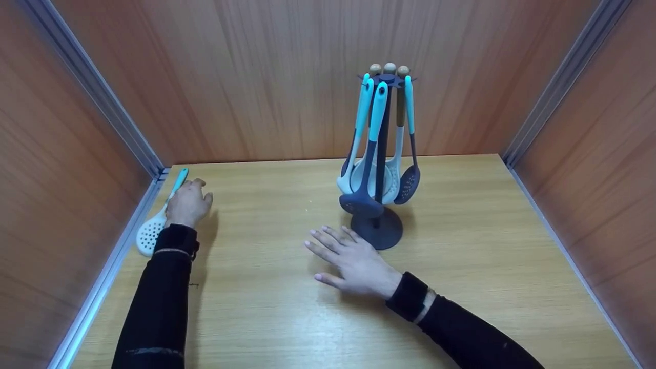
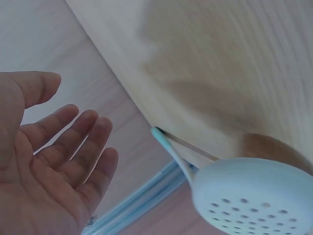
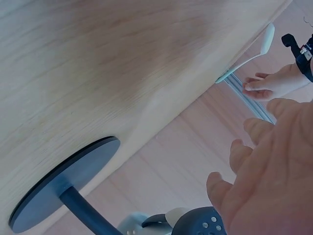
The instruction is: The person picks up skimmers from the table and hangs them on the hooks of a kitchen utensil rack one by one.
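Note:
A white slotted skimmer with a turquoise handle lies on the table by the left wall. My left hand hovers beside its handle. In the left wrist view that hand holds nothing; its fingers are loosely bent, apart from the skimmer. With fingers spread, my right hand is over the table in front of the utensil stand. Nothing is in its palm in the right wrist view. Around the stand hang several utensils, among them a dark ladle and a dark slotted spoon.
Wooden panels enclose the table at the back, left and right. Metal strips run along the side edges. Wooden-tipped handles stick up at the top of the stand.

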`<state>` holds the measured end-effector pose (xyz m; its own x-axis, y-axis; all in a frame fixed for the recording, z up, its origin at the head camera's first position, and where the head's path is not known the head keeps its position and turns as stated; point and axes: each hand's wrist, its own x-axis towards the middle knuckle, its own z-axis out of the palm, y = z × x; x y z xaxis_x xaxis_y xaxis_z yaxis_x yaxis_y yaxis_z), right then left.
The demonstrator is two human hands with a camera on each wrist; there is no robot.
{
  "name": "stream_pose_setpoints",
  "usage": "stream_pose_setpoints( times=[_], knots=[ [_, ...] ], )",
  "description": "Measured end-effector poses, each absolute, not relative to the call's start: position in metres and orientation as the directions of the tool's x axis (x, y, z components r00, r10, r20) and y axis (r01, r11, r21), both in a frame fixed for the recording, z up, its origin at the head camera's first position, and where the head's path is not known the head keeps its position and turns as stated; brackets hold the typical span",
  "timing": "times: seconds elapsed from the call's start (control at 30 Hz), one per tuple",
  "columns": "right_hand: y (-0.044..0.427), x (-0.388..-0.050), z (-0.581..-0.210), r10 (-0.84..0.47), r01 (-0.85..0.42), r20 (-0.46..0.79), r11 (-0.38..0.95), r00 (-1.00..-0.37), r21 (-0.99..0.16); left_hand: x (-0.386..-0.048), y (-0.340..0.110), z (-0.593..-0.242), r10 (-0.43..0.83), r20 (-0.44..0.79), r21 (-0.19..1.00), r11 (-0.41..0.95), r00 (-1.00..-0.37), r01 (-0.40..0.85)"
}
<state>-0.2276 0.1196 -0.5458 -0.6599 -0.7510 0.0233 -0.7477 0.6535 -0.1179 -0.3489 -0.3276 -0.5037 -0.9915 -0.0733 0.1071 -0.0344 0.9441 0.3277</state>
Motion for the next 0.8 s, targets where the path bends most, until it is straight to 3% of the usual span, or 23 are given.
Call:
stream_pose_setpoints(
  times=[0.3, 0.8],
  knots=[
    [0.123, -0.226, -0.551, -0.754, -0.755, 0.053, 0.651, -0.655, -0.075, -0.347, -0.346, -0.511, -0.110, 0.071, 0.310, 0.947, -0.991, -0.082],
    [0.129, -0.226, -0.551, -0.752, -0.750, 0.027, 0.652, -0.658, -0.114, -0.352, -0.374, -0.525, -0.253, -0.007, 0.248, 0.937, -0.967, -0.247]
  ],
)
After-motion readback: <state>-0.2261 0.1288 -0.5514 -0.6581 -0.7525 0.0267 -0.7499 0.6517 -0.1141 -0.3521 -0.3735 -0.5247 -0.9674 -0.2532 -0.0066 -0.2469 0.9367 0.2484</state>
